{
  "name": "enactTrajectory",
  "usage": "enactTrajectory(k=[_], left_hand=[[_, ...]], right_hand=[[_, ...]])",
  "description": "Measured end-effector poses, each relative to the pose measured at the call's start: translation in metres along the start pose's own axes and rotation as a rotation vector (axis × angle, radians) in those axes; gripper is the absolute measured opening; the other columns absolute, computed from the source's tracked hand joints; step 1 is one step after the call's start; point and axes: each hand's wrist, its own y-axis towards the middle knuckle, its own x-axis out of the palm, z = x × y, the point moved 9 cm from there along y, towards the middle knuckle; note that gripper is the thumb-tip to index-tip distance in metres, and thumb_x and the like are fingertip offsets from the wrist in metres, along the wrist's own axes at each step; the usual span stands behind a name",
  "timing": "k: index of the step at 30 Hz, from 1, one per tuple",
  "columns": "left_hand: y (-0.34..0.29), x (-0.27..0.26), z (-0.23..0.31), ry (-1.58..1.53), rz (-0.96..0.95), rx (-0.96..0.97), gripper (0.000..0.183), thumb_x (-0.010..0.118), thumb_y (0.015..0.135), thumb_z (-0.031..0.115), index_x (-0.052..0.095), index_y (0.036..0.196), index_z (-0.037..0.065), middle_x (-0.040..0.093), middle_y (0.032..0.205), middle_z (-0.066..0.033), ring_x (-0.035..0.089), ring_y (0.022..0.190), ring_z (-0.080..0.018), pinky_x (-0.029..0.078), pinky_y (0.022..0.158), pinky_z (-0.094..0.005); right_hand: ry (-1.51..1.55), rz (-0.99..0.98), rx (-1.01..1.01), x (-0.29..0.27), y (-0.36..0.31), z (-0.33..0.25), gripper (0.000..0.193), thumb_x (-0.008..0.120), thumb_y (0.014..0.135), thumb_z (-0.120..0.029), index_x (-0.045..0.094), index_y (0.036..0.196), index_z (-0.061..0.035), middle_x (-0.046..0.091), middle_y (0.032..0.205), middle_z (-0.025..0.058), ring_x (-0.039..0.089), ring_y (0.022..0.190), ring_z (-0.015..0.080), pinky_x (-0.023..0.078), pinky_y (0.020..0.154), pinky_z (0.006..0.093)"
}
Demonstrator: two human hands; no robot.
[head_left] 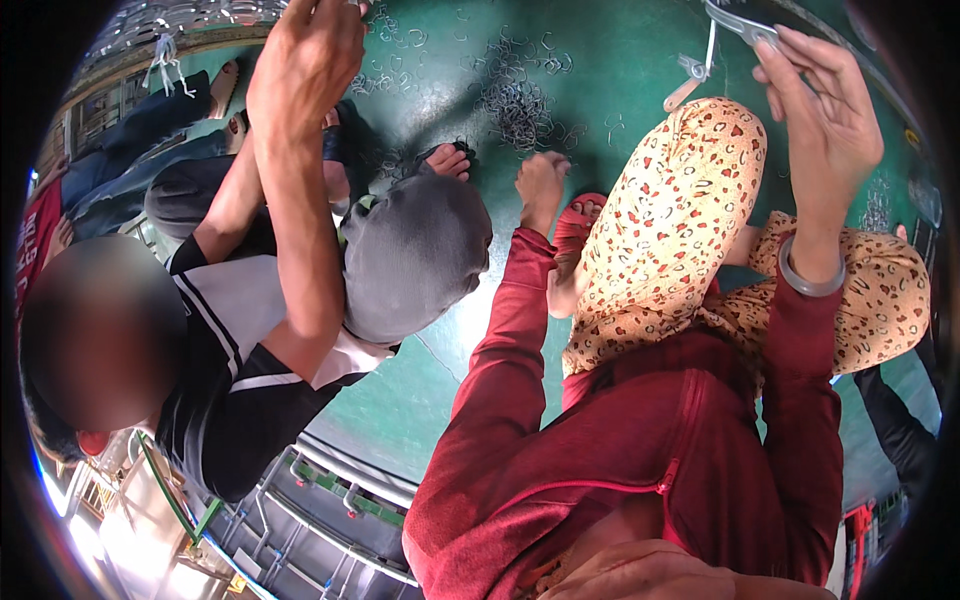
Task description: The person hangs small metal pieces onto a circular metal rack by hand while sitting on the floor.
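My right hand is raised at the upper right, thumb and fingers closed on a clear plastic hanger. A clip dangles from the hanger above my knee. Lower down, my left hand reaches toward the floor, its fingers curled together. Whether a small piece is between those fingertips I cannot make out. Just beyond them lies a dense heap of thin metal wire hooks on the green floor. More loose hooks are scattered to the left of the heap.
A co-worker sits close on my left, with raised hands at the top edge. The co-worker's grey-clad knee is near my left forearm. Another small group of wire pieces lies at the far right. Metal pipes run behind us.
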Motion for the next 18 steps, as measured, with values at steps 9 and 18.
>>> enactTrajectory(k=[9, 18], left_hand=[[0.049, 0.018, 0.052, 0.239, 0.15, 0.484, 0.009, 0.064, 0.077, 0.017, 0.067, 0.081, 0.009, 0.061, 0.084, -0.0077, 0.056, 0.086, -0.0275, 0.048, 0.072, -0.0376], [0.067, -0.005, 0.026, 0.089, 0.18, 0.34, 0.01, 0.058, 0.082, 0.013, 0.06, 0.085, 0.004, 0.064, 0.083, -0.015, 0.061, 0.079, -0.0338, 0.048, 0.068, -0.0438]], right_hand=[[0.032, -0.041, -0.06, 0.001, -0.002, -0.006, 0.02, 0.058, 0.084, 0.008, 0.057, 0.103, 0.0076, 0.063, 0.093, 0.0135, 0.06, 0.072, 0.0115, 0.04, 0.052, 0.0179], [0.017, 0.056, 0.031, 0.016, 0.007, -0.024, 0.01, 0.061, 0.081, 0.003, 0.054, 0.087, -0.0012, 0.058, 0.073, 0.0019, 0.05, 0.058, 0.0025, 0.036, 0.046, 0.0143]])
